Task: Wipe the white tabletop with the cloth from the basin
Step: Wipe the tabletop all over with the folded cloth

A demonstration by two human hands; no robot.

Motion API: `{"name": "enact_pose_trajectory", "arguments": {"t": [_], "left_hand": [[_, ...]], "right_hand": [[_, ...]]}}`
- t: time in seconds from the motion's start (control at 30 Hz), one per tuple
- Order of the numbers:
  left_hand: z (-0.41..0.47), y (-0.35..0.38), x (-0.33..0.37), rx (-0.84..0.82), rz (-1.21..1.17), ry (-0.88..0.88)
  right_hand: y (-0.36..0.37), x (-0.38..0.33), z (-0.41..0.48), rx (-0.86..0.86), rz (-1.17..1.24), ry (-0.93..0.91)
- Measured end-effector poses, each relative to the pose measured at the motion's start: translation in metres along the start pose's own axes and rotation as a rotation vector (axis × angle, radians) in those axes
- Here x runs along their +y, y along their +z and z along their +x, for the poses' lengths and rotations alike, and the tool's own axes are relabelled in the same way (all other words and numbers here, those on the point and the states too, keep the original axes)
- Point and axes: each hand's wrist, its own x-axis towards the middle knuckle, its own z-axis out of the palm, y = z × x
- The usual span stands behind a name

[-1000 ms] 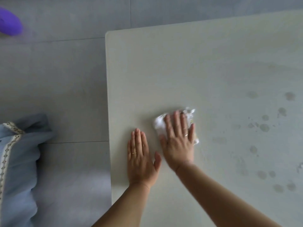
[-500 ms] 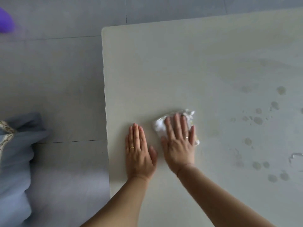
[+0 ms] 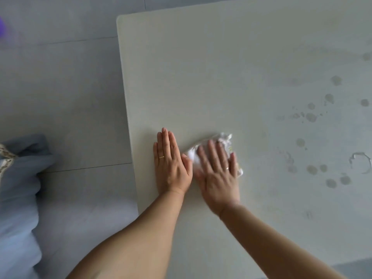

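The white desk (image 3: 241, 77) fills most of the view, its wet spots (image 3: 311, 117) clustered toward three o'clock, probably the next area to wipe. The left hand (image 3: 171, 164) lies flat at centre, fingers (image 3: 165, 141) pressed together, likely as a brace. Just beside it, the right hand (image 3: 218, 178), fingers slightly spread, presses the crumpled cloth (image 3: 223, 138) flat against the surface.

The right hand (image 3: 218, 174) presses flat on a crumpled white cloth (image 3: 223, 140) near the tabletop's (image 3: 201, 77) left edge; the left hand (image 3: 171, 168) lies flat just beside it.
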Motion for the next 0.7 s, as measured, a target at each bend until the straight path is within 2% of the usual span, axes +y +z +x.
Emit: {"name": "enact_pose_trajectory", "arguments": {"t": [0.07, 0.13, 0.27, 0.33, 0.4, 0.47, 0.57, 0.63, 0.7], "left_hand": [[0.0, -0.001, -0.001, 0.005, -0.025, 0.001], [-0.001, -0.003, -0.001, 0.009, -0.033, -0.003], [-0.001, 0.0, -0.001, -0.004, -0.005, 0.009], [0.0, 0.002, 0.0, 0.002, 0.003, 0.003], [0.001, 0.003, -0.001, 0.012, 0.002, -0.001], [0.0, 0.003, -0.001, 0.024, 0.003, -0.006], [-0.001, 0.003, -0.002, 0.038, 0.0, -0.004], [-0.002, 0.004, -0.002, 0.046, 0.004, -0.004], [-0.003, 0.004, -0.002, 0.05, 0.006, -0.01]], "right_hand": [[0.0, 0.012, -0.016, -0.033, -0.024, -0.174], [-0.006, 0.047, -0.008, -0.027, -0.058, -0.179], [-0.025, 0.082, 0.013, -0.019, -0.027, 0.215], [-0.019, 0.058, 0.005, 0.003, 0.01, 0.28], [-0.008, 0.022, -0.02, -0.008, 0.03, 0.181], [0.003, 0.001, -0.051, -0.033, 0.023, -0.014], [0.004, 0.028, -0.058, -0.056, -0.027, -0.22], [-0.004, 0.059, -0.048, -0.045, -0.064, -0.179], [-0.015, 0.081, -0.039, -0.044, -0.035, 0.0]]}}
